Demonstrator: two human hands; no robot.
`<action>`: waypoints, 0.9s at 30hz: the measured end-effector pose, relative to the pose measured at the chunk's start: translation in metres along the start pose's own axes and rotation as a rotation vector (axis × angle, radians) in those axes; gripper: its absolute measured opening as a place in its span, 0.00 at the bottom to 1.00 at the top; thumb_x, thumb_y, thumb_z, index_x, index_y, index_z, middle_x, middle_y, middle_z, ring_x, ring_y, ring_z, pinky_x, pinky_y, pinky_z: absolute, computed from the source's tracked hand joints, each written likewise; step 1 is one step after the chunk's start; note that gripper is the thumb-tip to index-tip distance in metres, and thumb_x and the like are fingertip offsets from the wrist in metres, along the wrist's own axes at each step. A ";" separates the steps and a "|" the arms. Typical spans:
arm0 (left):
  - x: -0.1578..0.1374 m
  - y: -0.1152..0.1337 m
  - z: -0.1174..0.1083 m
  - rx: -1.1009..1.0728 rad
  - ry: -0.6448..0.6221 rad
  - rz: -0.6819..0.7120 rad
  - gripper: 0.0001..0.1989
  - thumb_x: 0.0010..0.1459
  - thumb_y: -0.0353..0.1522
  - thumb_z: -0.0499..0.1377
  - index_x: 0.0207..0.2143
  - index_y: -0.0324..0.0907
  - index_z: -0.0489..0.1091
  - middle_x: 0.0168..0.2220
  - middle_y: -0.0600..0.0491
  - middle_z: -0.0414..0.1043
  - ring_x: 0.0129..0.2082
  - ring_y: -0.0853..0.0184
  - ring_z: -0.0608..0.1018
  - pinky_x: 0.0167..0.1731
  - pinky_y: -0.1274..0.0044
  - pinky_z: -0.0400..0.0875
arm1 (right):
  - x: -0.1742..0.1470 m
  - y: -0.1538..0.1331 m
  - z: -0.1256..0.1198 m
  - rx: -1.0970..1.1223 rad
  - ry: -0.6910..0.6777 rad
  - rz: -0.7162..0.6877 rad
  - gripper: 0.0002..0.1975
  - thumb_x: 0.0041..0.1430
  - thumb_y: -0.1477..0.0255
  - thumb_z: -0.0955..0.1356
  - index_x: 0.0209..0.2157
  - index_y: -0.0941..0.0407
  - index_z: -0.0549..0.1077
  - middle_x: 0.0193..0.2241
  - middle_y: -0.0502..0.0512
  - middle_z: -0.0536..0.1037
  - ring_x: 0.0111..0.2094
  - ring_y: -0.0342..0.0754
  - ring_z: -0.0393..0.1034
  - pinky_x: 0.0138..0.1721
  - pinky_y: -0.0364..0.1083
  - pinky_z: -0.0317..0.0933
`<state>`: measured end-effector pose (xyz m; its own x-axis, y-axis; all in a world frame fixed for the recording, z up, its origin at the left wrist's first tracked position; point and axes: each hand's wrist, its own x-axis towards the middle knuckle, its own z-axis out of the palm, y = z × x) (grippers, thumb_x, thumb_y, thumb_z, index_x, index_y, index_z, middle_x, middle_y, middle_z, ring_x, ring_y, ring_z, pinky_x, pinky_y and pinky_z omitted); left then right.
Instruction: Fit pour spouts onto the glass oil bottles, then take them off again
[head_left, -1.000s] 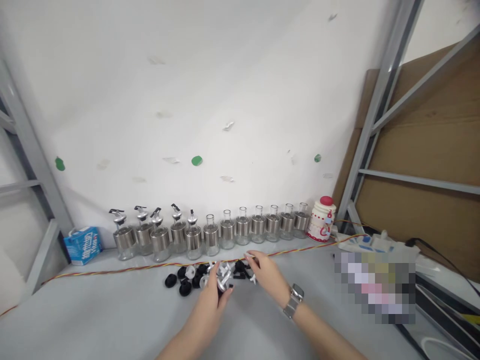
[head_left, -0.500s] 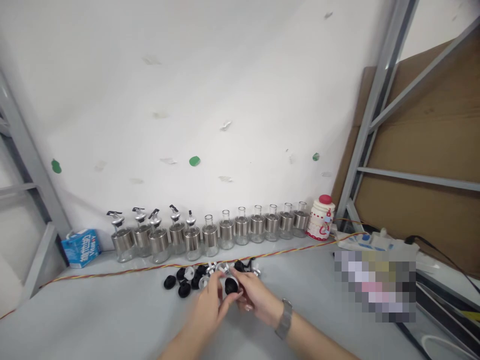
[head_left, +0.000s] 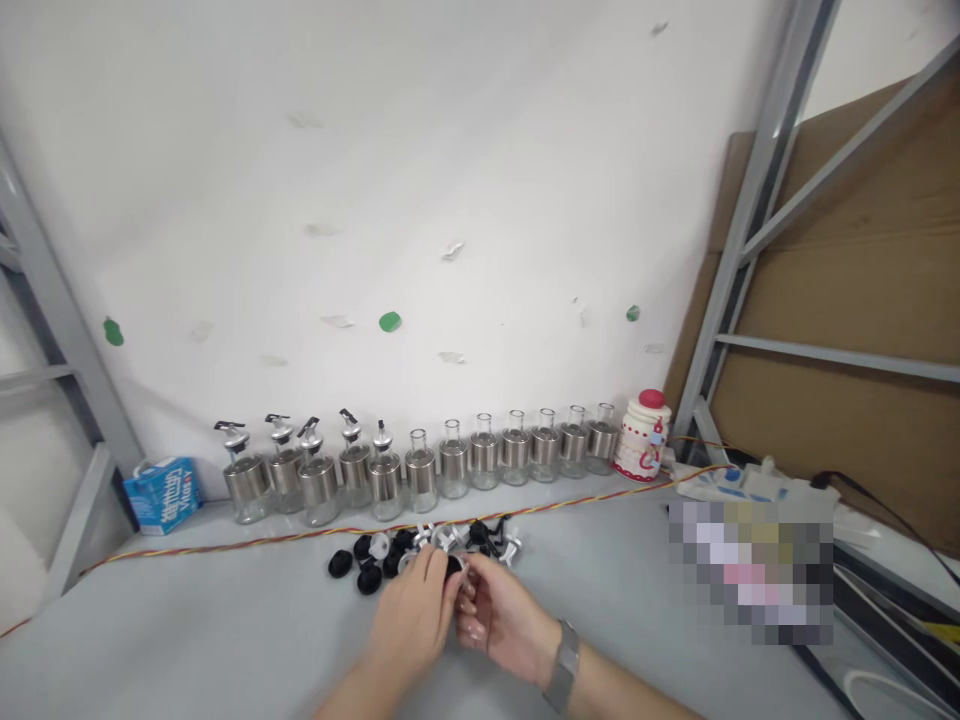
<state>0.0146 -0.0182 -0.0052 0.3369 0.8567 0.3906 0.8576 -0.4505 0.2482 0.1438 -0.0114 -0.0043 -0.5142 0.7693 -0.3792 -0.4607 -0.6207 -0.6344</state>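
Between my fingertips is a round black pourer stopper [head_left: 454, 567], mostly covered by the fingers. My left hand [head_left: 411, 608] is closed on it from the left, its back turned up. From the right, my right hand [head_left: 504, 617] pinches it too, with the fingers curled and the palm partly showing. Just beyond the hands lies a loose pile of black stoppers [head_left: 369, 577], silver pourer tops [head_left: 512, 545] and translucent plastic pieces [head_left: 380, 545]. The hands partly hide this pile.
Along the wall stand several open glass bottles [head_left: 453, 462] with metal bands, and several bottles with pourers [head_left: 246, 480] at the left. A red-yellow twisted wire [head_left: 262, 543] crosses the table. A blue box [head_left: 163, 495] and a red-lidded jar [head_left: 641, 435] flank the row.
My hands have turned and closed further around the stopper, so less of its black face shows. My right wrist has shifted slightly left and down. The bottles stay put.
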 end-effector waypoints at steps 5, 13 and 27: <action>0.003 0.000 0.007 -0.453 0.017 -0.222 0.19 0.59 0.40 0.37 0.31 0.42 0.63 0.29 0.51 0.70 0.30 0.66 0.72 0.32 0.77 0.64 | 0.002 0.001 -0.002 -0.085 -0.055 -0.032 0.17 0.54 0.67 0.57 0.15 0.56 0.55 0.08 0.40 0.53 0.09 0.35 0.45 0.14 0.38 0.43; 0.006 0.007 0.009 -0.756 0.040 -0.416 0.23 0.56 0.47 0.40 0.30 0.40 0.65 0.21 0.56 0.66 0.23 0.68 0.69 0.25 0.78 0.63 | 0.020 0.019 0.002 -0.413 0.220 -0.454 0.23 0.45 0.49 0.62 0.18 0.55 0.57 0.08 0.37 0.52 0.07 0.34 0.44 0.09 0.38 0.41; 0.001 -0.002 0.005 -0.316 0.014 -0.163 0.15 0.59 0.36 0.39 0.31 0.42 0.63 0.31 0.50 0.67 0.31 0.64 0.70 0.32 0.74 0.64 | 0.008 0.007 -0.001 -0.233 0.061 -0.207 0.23 0.52 0.52 0.59 0.17 0.55 0.54 0.08 0.38 0.51 0.08 0.35 0.45 0.13 0.38 0.43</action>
<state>0.0150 -0.0157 -0.0094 0.1985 0.9211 0.3350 0.7364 -0.3657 0.5691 0.1369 -0.0095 -0.0121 -0.3793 0.8875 -0.2616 -0.3690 -0.4043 -0.8369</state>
